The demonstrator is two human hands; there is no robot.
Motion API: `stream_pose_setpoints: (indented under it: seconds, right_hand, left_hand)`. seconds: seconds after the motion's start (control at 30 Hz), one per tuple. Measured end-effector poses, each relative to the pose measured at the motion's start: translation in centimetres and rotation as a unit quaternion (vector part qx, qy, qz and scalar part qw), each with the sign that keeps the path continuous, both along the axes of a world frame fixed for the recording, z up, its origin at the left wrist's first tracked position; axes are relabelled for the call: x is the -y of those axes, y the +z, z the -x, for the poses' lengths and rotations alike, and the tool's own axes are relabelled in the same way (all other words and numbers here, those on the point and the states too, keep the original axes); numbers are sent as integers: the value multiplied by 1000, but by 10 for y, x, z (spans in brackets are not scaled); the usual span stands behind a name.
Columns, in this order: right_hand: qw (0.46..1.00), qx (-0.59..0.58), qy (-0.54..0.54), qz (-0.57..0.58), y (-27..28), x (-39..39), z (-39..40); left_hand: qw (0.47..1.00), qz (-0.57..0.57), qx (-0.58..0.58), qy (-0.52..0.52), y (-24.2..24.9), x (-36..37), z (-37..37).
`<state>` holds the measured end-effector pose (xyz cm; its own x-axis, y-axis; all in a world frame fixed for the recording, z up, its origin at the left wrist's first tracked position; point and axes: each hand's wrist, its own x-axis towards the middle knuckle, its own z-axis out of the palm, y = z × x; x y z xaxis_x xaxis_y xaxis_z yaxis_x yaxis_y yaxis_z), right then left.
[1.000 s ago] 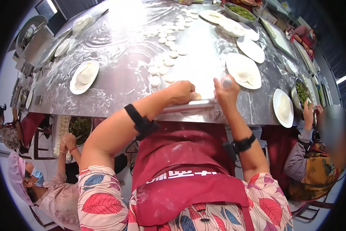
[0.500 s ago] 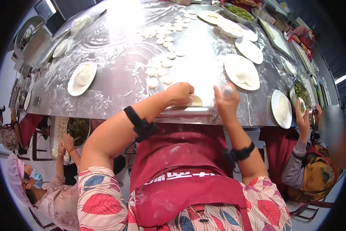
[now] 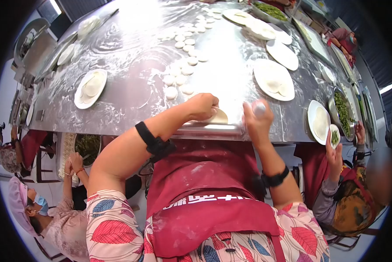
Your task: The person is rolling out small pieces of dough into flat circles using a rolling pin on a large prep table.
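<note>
At the front edge of the metal table, my left hand (image 3: pixel 202 107) pinches the edge of a flat round dough wrapper (image 3: pixel 221 116). To its right, my right hand (image 3: pixel 259 120) is closed in a fist around a rolling pin; only the pin's pale rounded end (image 3: pixel 259 108) shows at the top of the fist, and the rest is hidden. The pin and fist are apart from the wrapper. Just beyond my left hand lie small floured dough pieces (image 3: pixel 171 92), several of them in a trail running toward the far side.
White oval plates of wrappers stand right (image 3: pixel 261 72) and left (image 3: pixel 83 101) on the floury table (image 3: pixel 130 83). At right, a co-worker's hand (image 3: pixel 334 159) holds a filled wrapper (image 3: pixel 334 136) beside a bowl of green filling (image 3: pixel 342 111). Another person (image 3: pixel 52 209) works at lower left.
More of the wrapper shows beside my left fingers. My right fist has shifted slightly. The co-worker's hand with the filled wrapper at right has moved lower and to the left.
</note>
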<state>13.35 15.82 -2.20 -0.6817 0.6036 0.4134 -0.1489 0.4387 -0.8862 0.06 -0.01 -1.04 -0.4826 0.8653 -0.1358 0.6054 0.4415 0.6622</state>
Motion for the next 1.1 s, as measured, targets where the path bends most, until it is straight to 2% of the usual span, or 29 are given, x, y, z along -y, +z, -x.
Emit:
stream_pose_setpoints:
  seconds: [0.07,0.1,0.17,0.2,0.27,0.37,0.43,0.5,0.53,0.57,0.63,0.77,0.9,0.97,1.03,1.1]
  right_hand:
    - [998,-23,27,46,4,11,-24]
    - [1000,-19,18,11,2,9,-19]
    - [998,-10,-11,-54,1,-3,5]
    - [1000,-22,3,-4,0,-6,26]
    - [998,-48,35,-15,5,-9,57]
    - [987,-72,-28,-142,11,-10,63]
    - [988,-64,-31,-138,12,-8,38]
    - [998,-26,12,-54,7,-5,8]
    - [997,-33,12,-65,9,-1,-5]
    - [996,-41,14,-76,12,2,-17]
    - [998,-35,52,-27,10,6,-33]
    - [993,-45,106,18,8,5,-42]
    - [990,-78,117,10,7,1,-37]
    - [988,-91,125,11,10,0,-35]
    - [988,-94,124,8,7,-1,-33]
    - [989,-87,118,-3,7,-2,-32]
  left_hand:
    - [998,4,63,9,2,9,2]
    - [996,9,93,9,3,12,1]
    - [998,7,66,22,5,13,1]
    - [998,4,49,26,8,13,2]
    - [998,6,22,53,4,13,9]
    - [997,11,19,73,-1,15,16]
    - [997,1,42,70,2,22,9]
    - [998,23,26,61,9,23,-1]
    - [996,36,38,79,20,21,-9]
    - [996,27,29,76,9,20,-6]
    - [988,-18,126,87,3,13,1]
    - [968,-39,233,85,21,-32,16]
    - [949,-49,299,92,38,-115,20]
    - [915,-115,382,53,41,-160,25]
    - [860,-195,471,27,51,-191,29]
    - [876,-170,449,47,51,-197,39]
